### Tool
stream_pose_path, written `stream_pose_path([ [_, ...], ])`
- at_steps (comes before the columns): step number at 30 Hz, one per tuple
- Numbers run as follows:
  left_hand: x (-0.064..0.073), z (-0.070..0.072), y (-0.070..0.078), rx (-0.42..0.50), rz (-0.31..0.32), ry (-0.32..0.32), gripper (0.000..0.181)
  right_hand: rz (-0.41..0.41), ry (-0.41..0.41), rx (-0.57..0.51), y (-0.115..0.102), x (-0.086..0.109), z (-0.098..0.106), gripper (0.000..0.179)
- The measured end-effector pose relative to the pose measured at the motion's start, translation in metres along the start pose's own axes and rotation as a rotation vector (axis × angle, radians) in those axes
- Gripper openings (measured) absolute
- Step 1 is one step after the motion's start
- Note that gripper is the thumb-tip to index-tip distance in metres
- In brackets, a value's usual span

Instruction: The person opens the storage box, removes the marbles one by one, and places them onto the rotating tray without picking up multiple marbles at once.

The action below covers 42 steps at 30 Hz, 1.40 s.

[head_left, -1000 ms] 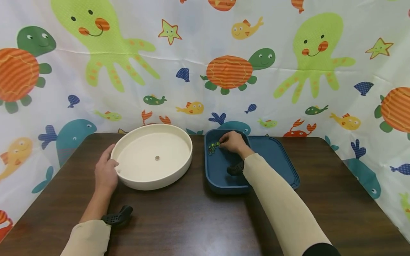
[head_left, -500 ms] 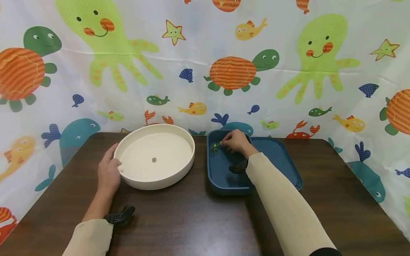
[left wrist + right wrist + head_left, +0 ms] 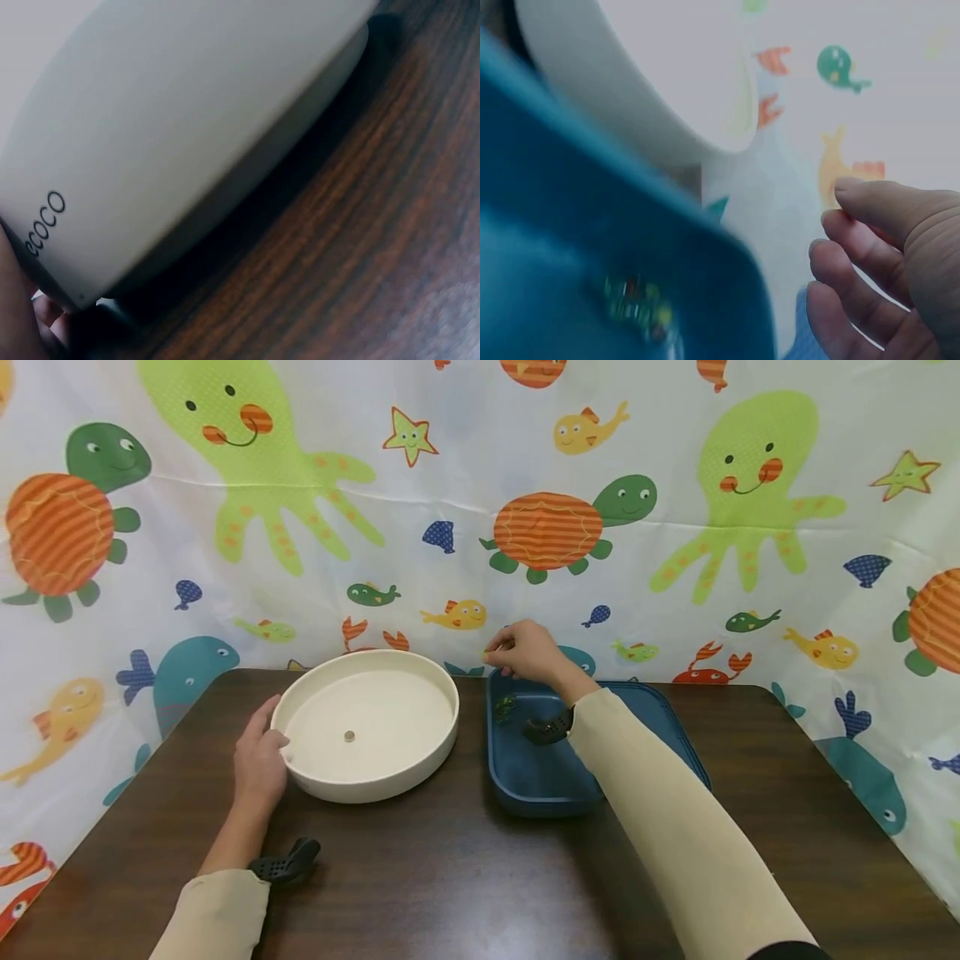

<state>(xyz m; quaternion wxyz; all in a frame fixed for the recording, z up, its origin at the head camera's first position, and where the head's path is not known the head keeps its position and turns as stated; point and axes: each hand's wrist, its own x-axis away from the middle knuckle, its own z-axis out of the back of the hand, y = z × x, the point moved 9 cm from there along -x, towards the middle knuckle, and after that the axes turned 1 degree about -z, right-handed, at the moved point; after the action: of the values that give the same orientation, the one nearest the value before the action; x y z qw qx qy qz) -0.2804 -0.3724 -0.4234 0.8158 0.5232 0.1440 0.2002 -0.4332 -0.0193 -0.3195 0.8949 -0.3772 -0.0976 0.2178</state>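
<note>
My left hand grips the left rim of a round cream tray, thumb over the edge and fingers outside. The lettering "ecoco" shows on its side in the left wrist view. Inside lies a small round brown-grey spot; whether it is loose I cannot tell. Above the back left corner of a deep blue bin is my right hand, thumb and forefinger pinching a tiny yellow-green piece, barely visible. Several small shiny green beads lie heaped in the bin's left part.
A flat blue lid or tray lies right of the bin, partly behind my right sleeve. Behind the dark wooden table hangs a sea-animal curtain. Each wrist carries a black strap-on device.
My right hand has risen from the beads inside the bin to above its back left edge. The brown-grey spot sits farther left in the cream tray, which my left hand keeps holding.
</note>
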Motion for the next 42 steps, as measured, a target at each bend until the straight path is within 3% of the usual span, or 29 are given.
stream_pose_path([
  [5, -0.003, -0.005, 0.004, -0.011, -0.006, 0.001, 0.067, 0.032, -0.023, -0.006, -0.024, -0.01, -0.017, 0.025],
  [13, -0.004, -0.008, 0.006, -0.021, -0.015, 0.001, 0.067, 0.047, -0.089, -0.057, -0.054, -0.023, -0.068, 0.023],
  [17, 0.0, 0.0, 0.002, -0.024, -0.004, 0.015, 0.067, 0.088, -0.158, -0.131, -0.072, -0.029, -0.107, 0.023],
  [22, 0.004, 0.01, -0.004, -0.026, 0.006, 0.031, 0.068, 0.103, -0.194, -0.093, -0.081, -0.034, -0.145, 0.021],
  [33, 0.001, -0.003, 0.003, -0.025, -0.025, 0.019, 0.067, 0.002, -0.13, 0.015, -0.049, -0.037, -0.164, 0.013],
  [42, -0.002, -0.002, -0.001, -0.019, -0.008, 0.016, 0.067, 0.025, -0.142, 0.054, -0.052, -0.038, -0.166, 0.015],
])
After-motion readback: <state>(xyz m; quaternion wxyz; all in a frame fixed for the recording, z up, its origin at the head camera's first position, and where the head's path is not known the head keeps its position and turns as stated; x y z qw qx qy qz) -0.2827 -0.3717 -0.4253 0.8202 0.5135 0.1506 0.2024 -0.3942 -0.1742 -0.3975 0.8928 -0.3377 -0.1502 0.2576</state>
